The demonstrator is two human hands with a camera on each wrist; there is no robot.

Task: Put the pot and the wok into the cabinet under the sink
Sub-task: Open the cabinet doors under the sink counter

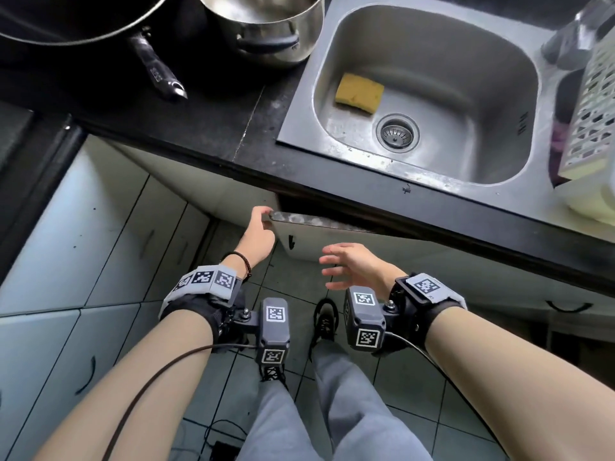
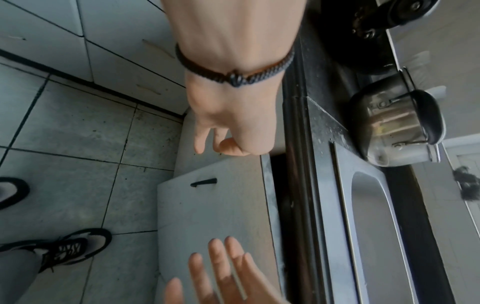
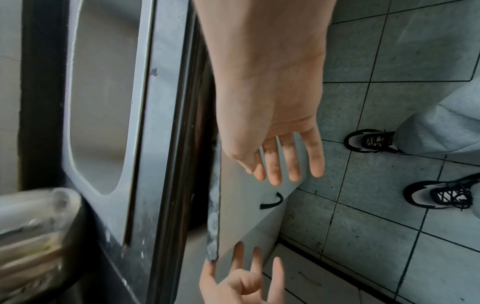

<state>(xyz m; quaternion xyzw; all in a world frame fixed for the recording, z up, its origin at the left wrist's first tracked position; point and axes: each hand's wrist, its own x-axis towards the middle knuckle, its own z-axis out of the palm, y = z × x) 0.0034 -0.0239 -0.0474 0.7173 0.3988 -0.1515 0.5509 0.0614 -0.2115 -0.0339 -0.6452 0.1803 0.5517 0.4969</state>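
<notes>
Two cooking vessels sit on the dark worktop, left of the sink: steel pot just beside the sink rim, black wok further left, its handle pointing toward the worktop edge. Both are cut off by the top of the head view. Below the sink, the cabinet door stands partly swung out, a dark gap between its top edge and the worktop front. Left hand grips the door's top free corner, fingers curled over the edge. Right hand hovers just in front of the door face, fingers straight and spread, holding nothing. Tiled floor in front of the door is open apart from the person's shoes. Yellow sponge lies in the sink basin, seen only in the head view. Door's small black handle shows clearly in the wrist views. Wrist views show only the pot, not the wok. No readable writing; wrist bands carry black-and-white square markers.
</notes>
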